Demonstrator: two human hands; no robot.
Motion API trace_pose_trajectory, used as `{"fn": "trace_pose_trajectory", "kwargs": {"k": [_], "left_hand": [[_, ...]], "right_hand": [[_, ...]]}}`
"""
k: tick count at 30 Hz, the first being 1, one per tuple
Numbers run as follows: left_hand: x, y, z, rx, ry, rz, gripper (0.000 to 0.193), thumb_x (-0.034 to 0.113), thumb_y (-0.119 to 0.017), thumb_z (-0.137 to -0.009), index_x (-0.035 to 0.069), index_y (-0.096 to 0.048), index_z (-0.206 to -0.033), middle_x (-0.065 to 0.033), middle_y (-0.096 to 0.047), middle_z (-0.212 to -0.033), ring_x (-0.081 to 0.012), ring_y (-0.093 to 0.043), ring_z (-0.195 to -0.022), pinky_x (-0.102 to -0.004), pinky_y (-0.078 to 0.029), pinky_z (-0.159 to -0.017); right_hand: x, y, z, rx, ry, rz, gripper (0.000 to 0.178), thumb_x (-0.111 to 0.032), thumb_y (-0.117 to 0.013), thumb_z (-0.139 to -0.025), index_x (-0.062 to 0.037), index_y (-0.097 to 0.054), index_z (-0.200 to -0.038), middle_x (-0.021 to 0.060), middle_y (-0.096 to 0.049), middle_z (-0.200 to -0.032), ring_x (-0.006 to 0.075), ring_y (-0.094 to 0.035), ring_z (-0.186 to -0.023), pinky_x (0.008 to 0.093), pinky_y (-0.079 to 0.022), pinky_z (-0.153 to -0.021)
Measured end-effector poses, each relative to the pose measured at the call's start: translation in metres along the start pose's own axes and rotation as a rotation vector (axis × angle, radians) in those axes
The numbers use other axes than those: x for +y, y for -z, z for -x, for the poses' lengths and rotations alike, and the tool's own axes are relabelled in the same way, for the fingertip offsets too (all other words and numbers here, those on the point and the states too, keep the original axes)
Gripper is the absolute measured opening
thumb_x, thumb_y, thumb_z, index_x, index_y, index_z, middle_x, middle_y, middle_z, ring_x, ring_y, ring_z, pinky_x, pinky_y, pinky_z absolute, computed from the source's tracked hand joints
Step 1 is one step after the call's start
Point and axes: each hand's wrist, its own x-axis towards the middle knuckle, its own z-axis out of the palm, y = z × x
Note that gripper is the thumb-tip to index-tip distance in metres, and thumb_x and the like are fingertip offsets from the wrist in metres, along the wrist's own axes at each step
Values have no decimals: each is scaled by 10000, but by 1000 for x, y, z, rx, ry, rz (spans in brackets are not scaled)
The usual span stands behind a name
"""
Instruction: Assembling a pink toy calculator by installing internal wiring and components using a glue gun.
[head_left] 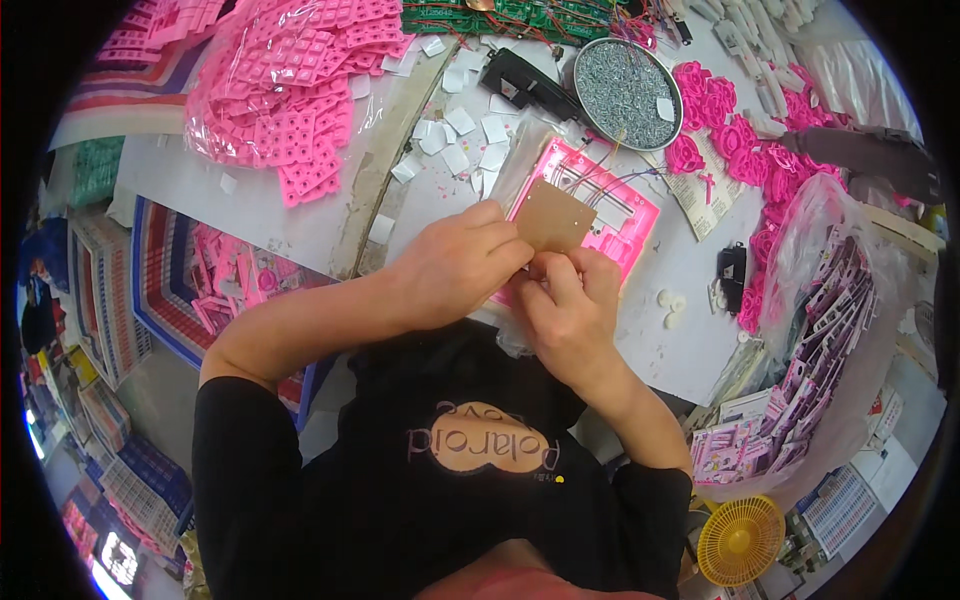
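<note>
Nearest the camera: a black shirt front (400, 520), on the near side of the white table (665, 350). Beyond: a brown board (553, 215), nearly square and so without a clear long axis, turned askew over an open pink casing (628, 247). Bearing of the board: ahead and slightly left of the right hand (575, 305), ahead and to the right of the left hand (465, 260) — about equally near both. Left: slanting in from the side, back upward, fingers bent, tips at the near-left edge. Right: pointing away, fingers curled together just by the near edge. Gripping or merely touching, for either — impossible to tell, tips being partly hidden.
</note>
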Motion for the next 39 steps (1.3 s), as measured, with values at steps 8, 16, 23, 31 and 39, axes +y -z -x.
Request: {"fn": "trace_pose_trajectory", "kwargs": {"k": [8, 16, 23, 31, 39], "left_hand": [[-10, 21, -9, 415, 520, 266, 315, 84, -740, -828, 44, -590, -1102, -68, -563, -932, -251, -555, -915, -358, -467, -802], [7, 38, 35, 4, 332, 101, 171, 94, -754, -821, 29, -597, -840, -126, -600, -939, -309, -578, -840, -396, -467, -739], [10, 31, 6, 315, 429, 381, 112, -11, -715, -860, 6, -604, -856, -96, -695, -948, -88, -576, -645, -253, -423, -535], [25, 13, -7, 118, 578, 604, 109, 92, -764, -843, 50, -668, -873, -52, -699, -838, -151, -643, -631, -279, -493, -568], [34, -2, -11, -29, 101, 119, 168, 92, -769, -791, 64, -667, -922, -78, -639, -816, -294, -657, -764, -371, -510, -625]], "right_hand": [[1, 15, 15, -147, -25, -33, 373, -127, -714, -766, -60, -697, -1132, 33, -598, -953, 262, -548, -926, 413, -418, -819], [-9, 5, 17, -122, -136, 3, 469, -171, -769, -784, -117, -684, -1243, 33, -586, -951, 253, -525, -900, 406, -407, -794], [-10, 21, 7, -316, -98, -42, 548, -232, -780, -784, -118, -648, -1303, 49, -539, -971, 254, -490, -867, 406, -411, -776], [12, 21, 19, -127, -110, -296, 401, -159, -809, -753, -49, -710, -1125, 95, -609, -936, 282, -568, -854, 390, -482, -731], [8, 29, 16, 156, -185, -402, 241, 18, -781, -763, -17, -692, -984, 101, -666, -885, 284, -633, -763, 360, -513, -662]]}}
